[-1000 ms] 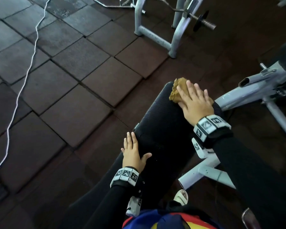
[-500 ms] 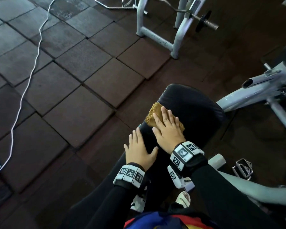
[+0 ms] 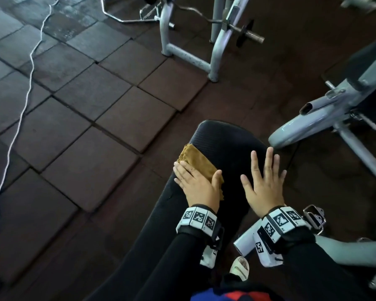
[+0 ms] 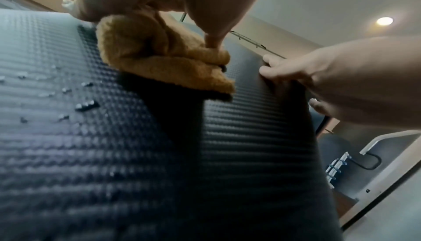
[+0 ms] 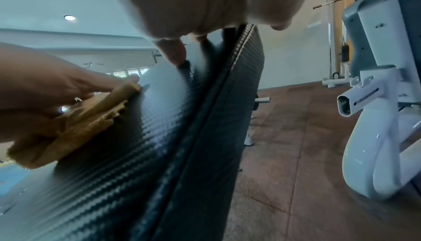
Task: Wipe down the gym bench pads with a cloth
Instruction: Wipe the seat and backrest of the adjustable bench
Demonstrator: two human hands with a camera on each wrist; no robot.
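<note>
The black textured bench pad [image 3: 221, 144] runs from the lower centre away from me. A mustard-brown cloth [image 3: 195, 161] lies on its left side. My left hand [image 3: 195, 185] presses it down with straight fingers, the thumb lying on the cloth. My right hand [image 3: 264, 181] lies flat on the pad's right side, fingers spread, holding nothing. In the left wrist view the cloth [image 4: 159, 61] is bunched under the palm, and small water drops [image 4: 68, 97] sit on the pad [image 4: 91, 154]. In the right wrist view the cloth [image 5: 75, 126] shows under the left hand [image 5: 56, 82].
A grey bench frame [image 3: 313, 124] stands close to the pad's right. A grey barbell rack [image 3: 215, 57] with a curl bar [image 3: 126, 18] stands further off on the rubber floor tiles [image 3: 96, 105]. A white cable [image 3: 28, 83] trails along the floor at left.
The cloth was under my right hand at the pad's far end; it came nearer and now lies under my left hand. My right hand has moved to the pad's right side.
</note>
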